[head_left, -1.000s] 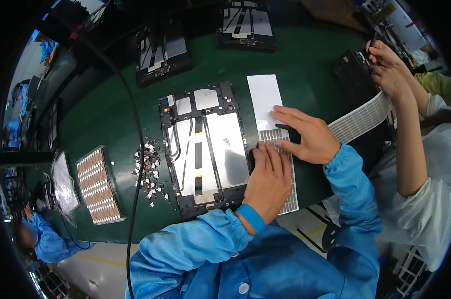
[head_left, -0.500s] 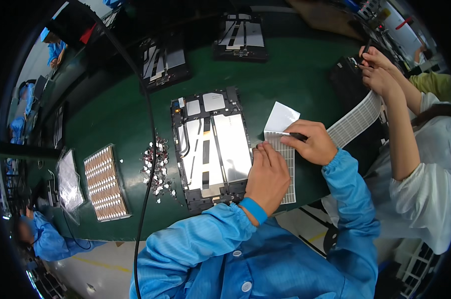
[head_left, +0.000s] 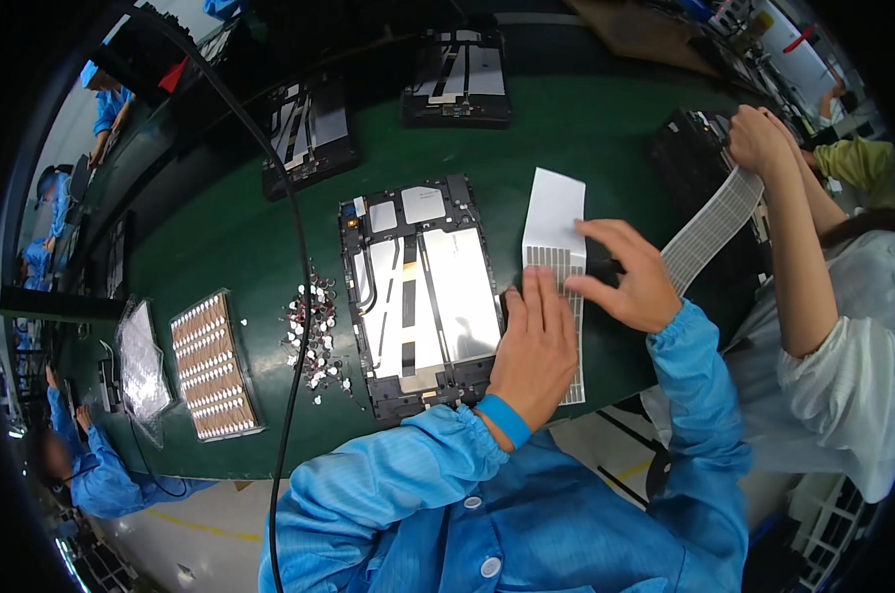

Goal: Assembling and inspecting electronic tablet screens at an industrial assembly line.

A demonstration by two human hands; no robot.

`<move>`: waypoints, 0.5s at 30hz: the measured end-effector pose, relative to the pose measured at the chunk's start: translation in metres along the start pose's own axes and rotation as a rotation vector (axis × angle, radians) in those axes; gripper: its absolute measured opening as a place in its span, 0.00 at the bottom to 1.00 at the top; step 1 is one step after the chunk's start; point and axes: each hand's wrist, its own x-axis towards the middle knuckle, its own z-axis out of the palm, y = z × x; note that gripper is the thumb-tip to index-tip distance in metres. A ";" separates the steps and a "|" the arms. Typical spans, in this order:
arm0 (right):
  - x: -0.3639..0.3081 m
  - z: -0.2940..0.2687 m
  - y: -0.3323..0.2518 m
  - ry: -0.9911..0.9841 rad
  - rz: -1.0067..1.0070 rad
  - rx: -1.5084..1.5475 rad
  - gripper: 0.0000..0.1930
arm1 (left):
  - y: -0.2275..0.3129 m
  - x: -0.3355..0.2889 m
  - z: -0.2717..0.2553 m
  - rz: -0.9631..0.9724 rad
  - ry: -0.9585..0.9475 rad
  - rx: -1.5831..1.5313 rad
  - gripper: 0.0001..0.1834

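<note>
My left hand point(head_left: 538, 346) lies flat on a gridded white label sheet point(head_left: 577, 390), its fingers stretched toward the sheet's far end. A plain white flap point(head_left: 554, 210) folds up from that far end. Just to the right, my right hand point(head_left: 633, 277) is spread, thumb and forefinger apart at the sheet's edge. Between them is a short black tool point(head_left: 602, 265); whether the palm touches it is unclear. Left of my hands lies an opened flat device point(head_left: 449, 296) with silvery panels, black strips and a dark frame.
Left of the device are a pile of small white-and-dark parts point(head_left: 319, 336), a brown tray of small white pieces point(head_left: 213, 366) and a clear plastic sheet point(head_left: 143, 361). Two similar devices point(head_left: 457, 79) lie farther back. A black cable point(head_left: 296, 247) hangs across. At right, a co-worker's hands point(head_left: 764, 143) hold another gridded strip point(head_left: 714, 225).
My right thumb and forefinger have spread from their pinch on the black tool. The white flap has swung more upright. My left hand stays on the sheet. The co-worker's hands have shifted slightly.
</note>
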 end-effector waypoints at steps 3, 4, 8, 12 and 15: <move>-0.006 -0.010 -0.013 0.068 0.390 0.129 0.18 | -0.004 -0.001 0.001 0.050 0.000 0.001 0.36; -0.010 -0.007 -0.013 0.173 0.542 0.386 0.17 | -0.003 0.000 0.001 0.074 -0.015 0.008 0.34; -0.010 0.010 0.009 0.347 0.648 0.731 0.27 | -0.001 0.003 0.002 0.070 -0.141 -0.075 0.30; -0.015 -0.001 0.042 0.130 0.735 1.013 0.32 | -0.003 0.006 -0.001 0.044 -0.172 -0.137 0.29; -0.009 0.013 0.034 0.091 0.769 1.125 0.25 | -0.004 0.009 -0.001 0.045 -0.175 -0.147 0.30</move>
